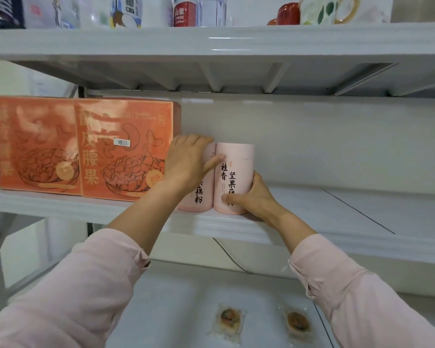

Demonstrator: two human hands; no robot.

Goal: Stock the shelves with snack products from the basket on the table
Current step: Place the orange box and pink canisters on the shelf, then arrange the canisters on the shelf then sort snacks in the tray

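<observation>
Two pink sleeves (pixel 68 292) reach up and forward from the bottom corners. Between them, nearest the viewer, lies the lower shelf (pixel 176 297), with two wrapped pastries (pixel 230 320) side by side near its front.

Above it runs the rounded front edge of the middle shelf (pixel 337 244), sloping down to the right. Two pink cans stand upright just behind that edge, touching each other. The left hand (pixel 189 164) covers the left can (pixel 201 197): its fingers curl over the can's top rim and its thumb stretches right to touch the right can (pixel 234 172). The right hand (pixel 254 197) grips the right can low down, thumb across the front near the base and fingers wrapped round the far side.

Just left of the cans stand two orange boxes (pixel 126 151) side by side, close to the left hand's knuckles. To the right of the cans, white shelf board runs on to the picture's edge. There is a gap between the can tops and the ribbed underside of the top shelf (pixel 236 41).

Farthest up, bottles (pixel 185 11) and cups (pixel 317 10) line the top shelf.
</observation>
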